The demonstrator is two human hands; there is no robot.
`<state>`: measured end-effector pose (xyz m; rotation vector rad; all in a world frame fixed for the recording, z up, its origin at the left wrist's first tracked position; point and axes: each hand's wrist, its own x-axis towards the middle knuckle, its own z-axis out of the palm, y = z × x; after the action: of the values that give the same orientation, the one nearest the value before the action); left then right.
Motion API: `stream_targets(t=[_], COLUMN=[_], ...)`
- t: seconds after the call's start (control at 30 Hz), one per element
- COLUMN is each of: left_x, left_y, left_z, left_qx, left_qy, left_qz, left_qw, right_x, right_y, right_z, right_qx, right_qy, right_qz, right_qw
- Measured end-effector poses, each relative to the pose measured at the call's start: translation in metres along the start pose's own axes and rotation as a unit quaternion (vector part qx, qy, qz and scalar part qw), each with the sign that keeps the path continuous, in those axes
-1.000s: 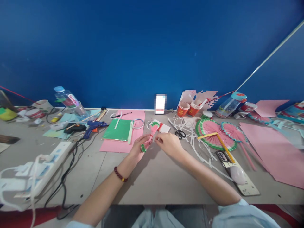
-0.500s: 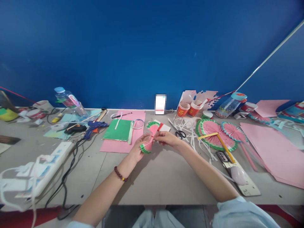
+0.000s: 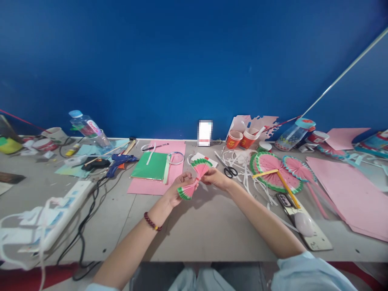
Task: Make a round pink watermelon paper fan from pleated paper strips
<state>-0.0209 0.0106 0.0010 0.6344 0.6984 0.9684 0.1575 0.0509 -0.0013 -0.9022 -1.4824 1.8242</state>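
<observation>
Above the grey table I hold a pleated paper fan (image 3: 187, 190), pink with green and white ends, pinched at its middle so both ends flare like a bow. My left hand (image 3: 178, 189) is closed around it from the left, fingers curled near the centre. From the right, my right hand (image 3: 214, 178) pinches the same narrow middle. Just behind the fan lies a small white and red card (image 3: 209, 161). Black-handled scissors (image 3: 230, 172) rest right of my right hand. A green paper pack (image 3: 150, 166) on pink paper (image 3: 138, 187) lies left of my hands.
Finished watermelon fans (image 3: 273, 169), white paper strips (image 3: 242, 161) and a phone (image 3: 284, 200) lie on the right. Red paper cups (image 3: 234, 139) stand by the blue wall (image 3: 194, 72). At left are a blue glue gun (image 3: 119, 161), a white power strip (image 3: 68, 212) and black cables (image 3: 91, 214).
The paper fan has tilted, its upper end swinging right and its pleats spreading wider. Both hands have shifted slightly, with the left fingers moving on the fan.
</observation>
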Motion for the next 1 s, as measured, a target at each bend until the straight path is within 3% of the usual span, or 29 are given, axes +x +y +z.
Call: stream_targets(t=[0.23, 0.4, 0.57, 0.67, 0.83, 1.0], left_x=[-0.001, -0.004, -0.002, 0.000, 0.002, -0.001], left_y=[0.000, 0.001, 0.002, 0.001, 0.000, 0.003], left_z=[0.003, 0.000, -0.004, -0.004, -0.001, 0.002], left_qx=[0.011, 0.065, 0.096, 0.117, 0.192, 0.262], left_qy=[0.001, -0.003, 0.004, 0.036, 0.101, 0.135], left_qz=[-0.025, -0.035, 0.012, 0.057, 0.148, 0.182], left_qw=[1.000, 0.997, 0.995, 0.991, 0.965, 0.938], right_x=[0.001, -0.001, -0.003, -0.002, -0.001, 0.001], right_y=[0.004, 0.006, 0.004, 0.003, 0.003, 0.003], right_z=[0.000, 0.002, 0.005, 0.007, 0.010, 0.012], right_qx=[0.019, 0.046, 0.032, 0.032, 0.027, 0.029], right_qy=[-0.027, -0.032, -0.022, 0.001, 0.037, 0.069], right_qz=[-0.022, 0.006, 0.054, 0.056, 0.045, 0.033], right_qw=[0.999, 0.998, 0.998, 0.998, 0.998, 0.997])
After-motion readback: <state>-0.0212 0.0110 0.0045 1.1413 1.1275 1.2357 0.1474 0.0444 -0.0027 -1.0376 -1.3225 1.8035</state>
